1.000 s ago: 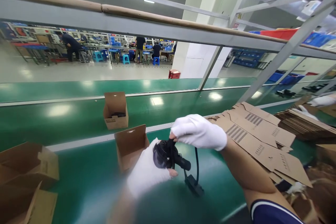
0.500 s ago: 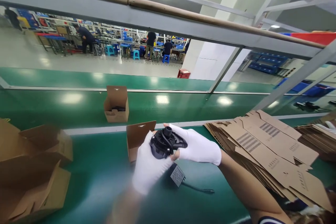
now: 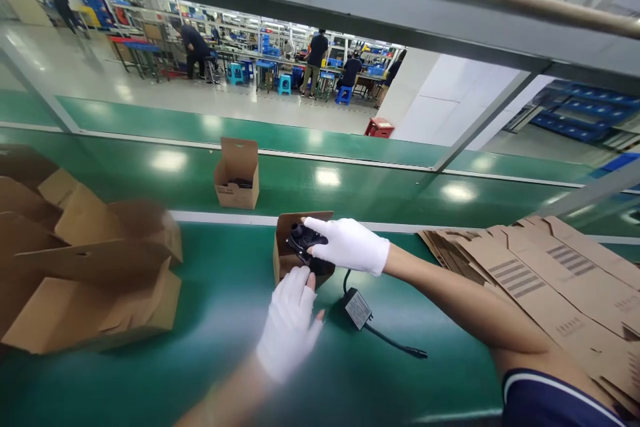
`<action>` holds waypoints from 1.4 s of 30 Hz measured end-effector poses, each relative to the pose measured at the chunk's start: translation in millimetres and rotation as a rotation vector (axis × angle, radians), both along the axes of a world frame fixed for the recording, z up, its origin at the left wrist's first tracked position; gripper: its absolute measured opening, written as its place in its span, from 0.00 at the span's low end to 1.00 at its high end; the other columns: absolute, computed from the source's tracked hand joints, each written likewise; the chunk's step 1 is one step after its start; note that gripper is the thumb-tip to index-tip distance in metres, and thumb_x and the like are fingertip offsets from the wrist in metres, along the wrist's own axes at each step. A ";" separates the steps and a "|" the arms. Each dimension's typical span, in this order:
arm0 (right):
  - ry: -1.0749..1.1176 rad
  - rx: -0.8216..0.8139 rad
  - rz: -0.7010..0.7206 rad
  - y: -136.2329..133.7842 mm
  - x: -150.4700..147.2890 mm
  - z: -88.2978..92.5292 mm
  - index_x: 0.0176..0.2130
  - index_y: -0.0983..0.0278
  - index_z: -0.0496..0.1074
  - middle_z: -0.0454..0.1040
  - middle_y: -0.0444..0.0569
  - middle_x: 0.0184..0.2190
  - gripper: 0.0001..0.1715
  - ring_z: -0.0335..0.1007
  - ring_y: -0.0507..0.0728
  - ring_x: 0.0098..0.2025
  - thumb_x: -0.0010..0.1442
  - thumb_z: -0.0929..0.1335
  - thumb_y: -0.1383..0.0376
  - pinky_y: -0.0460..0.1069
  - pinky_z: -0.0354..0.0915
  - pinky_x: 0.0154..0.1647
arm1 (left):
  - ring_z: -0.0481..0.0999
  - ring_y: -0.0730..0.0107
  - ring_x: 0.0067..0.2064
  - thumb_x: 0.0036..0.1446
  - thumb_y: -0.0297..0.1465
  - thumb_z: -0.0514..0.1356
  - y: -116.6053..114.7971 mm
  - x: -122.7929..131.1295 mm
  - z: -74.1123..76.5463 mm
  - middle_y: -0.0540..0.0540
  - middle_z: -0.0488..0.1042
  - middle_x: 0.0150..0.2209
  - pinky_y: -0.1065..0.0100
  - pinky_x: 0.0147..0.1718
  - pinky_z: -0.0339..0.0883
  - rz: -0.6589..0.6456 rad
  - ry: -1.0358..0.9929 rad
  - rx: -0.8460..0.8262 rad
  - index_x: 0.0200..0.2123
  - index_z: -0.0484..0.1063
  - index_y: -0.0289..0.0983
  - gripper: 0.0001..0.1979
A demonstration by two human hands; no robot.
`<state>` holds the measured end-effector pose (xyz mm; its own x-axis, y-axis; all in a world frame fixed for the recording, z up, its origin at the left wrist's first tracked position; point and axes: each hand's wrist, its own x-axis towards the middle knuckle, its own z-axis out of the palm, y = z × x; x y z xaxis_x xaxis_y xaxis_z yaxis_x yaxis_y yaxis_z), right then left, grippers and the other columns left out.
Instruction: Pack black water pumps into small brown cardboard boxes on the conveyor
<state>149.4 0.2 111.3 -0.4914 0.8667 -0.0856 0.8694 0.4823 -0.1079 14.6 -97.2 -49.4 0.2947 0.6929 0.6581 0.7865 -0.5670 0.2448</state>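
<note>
My right hand point(image 3: 347, 244), in a white fingertip-less glove, grips a black round part point(image 3: 303, 240) in the mouth of an open cardboard box point(image 3: 281, 257). My left hand point(image 3: 291, 320), gloved the same way, is at the box's near side with its fingers apart, its fingertips close to the black part. I see nothing held in it. A small grey labelled module point(image 3: 358, 309) lies on the green surface right of the box, with one black cable running up toward the box and another ending in a plug point(image 3: 416, 352).
Another open box point(image 3: 238, 192) with dark contents stands beyond the white strip. Several open boxes point(image 3: 100, 300) crowd the left side. Flat cardboard blanks point(image 3: 540, 267) are piled at right. A metal frame point(image 3: 400, 27) crosses above; people work in the distance.
The black part has moved from between both hands into the box opening, held by my right hand. My left hand has let go of it and moved nearer. The view has shifted.
</note>
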 end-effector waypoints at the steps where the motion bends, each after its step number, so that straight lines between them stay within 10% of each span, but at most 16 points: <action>1: -0.072 0.000 0.028 5.6 -5.3 -4.2 0.59 0.59 0.61 0.77 0.52 0.39 0.31 0.74 0.63 0.37 0.57 0.64 0.57 0.51 0.66 0.35 | 0.62 0.46 0.57 0.54 0.26 0.57 3.0 0.0 -3.7 0.30 0.63 0.56 0.50 0.52 0.65 -0.007 0.033 0.013 0.57 0.58 0.25 0.27; 20: -0.518 -0.526 0.296 52.5 -60.5 -102.3 0.23 0.71 0.76 0.72 0.53 0.18 0.06 0.72 0.63 0.26 0.45 0.71 0.68 0.56 0.67 0.32 | 0.73 0.60 0.36 0.56 0.16 0.49 24.2 2.7 -16.0 0.39 0.73 0.40 0.60 0.31 0.70 -0.034 0.129 0.087 0.52 0.62 0.31 0.21; 27: -0.326 -0.283 0.146 13.0 -32.7 -48.3 0.48 0.67 0.70 0.74 0.58 0.40 0.19 0.72 0.63 0.38 0.61 0.61 0.60 0.52 0.64 0.35 | 0.72 0.55 0.45 0.54 0.19 0.52 19.9 -2.0 -16.1 0.36 0.72 0.46 0.56 0.39 0.71 -0.066 0.079 0.058 0.53 0.61 0.30 0.21; 32: -0.097 -0.021 -0.107 -35.2 50.2 -10.2 0.36 0.60 0.73 0.74 0.47 0.33 0.15 0.71 0.58 0.35 0.64 0.59 0.62 0.49 0.61 0.34 | 0.60 0.50 0.59 0.55 0.24 0.55 9.3 -2.2 0.7 0.31 0.61 0.58 0.52 0.53 0.64 -0.116 -0.011 -0.090 0.59 0.54 0.27 0.29; 38: 0.121 -0.569 -0.305 -52.9 124.8 -90.6 0.51 0.65 0.69 0.73 0.54 0.46 0.29 0.69 0.66 0.47 0.49 0.69 0.62 0.54 0.64 0.45 | 0.53 0.47 0.63 0.58 0.30 0.55 28.7 14.5 19.3 0.29 0.55 0.61 0.49 0.57 0.59 -0.107 -0.042 -0.131 0.61 0.51 0.25 0.30; 42: 0.259 -0.704 -0.305 -69.7 118.7 -130.3 0.45 0.65 0.70 0.75 0.47 0.34 0.19 0.71 0.57 0.31 0.52 0.66 0.65 0.47 0.65 0.27 | 0.58 0.47 0.61 0.60 0.31 0.52 52.5 21.0 21.7 0.29 0.62 0.58 0.49 0.56 0.60 -0.115 0.002 -0.157 0.58 0.57 0.24 0.24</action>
<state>268.2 -69.5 -18.9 -0.3212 0.7512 -0.5767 0.8575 -0.0277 -0.5137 35.5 -44.7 -27.7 0.3792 0.7484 0.5441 0.7191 -0.6084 0.3357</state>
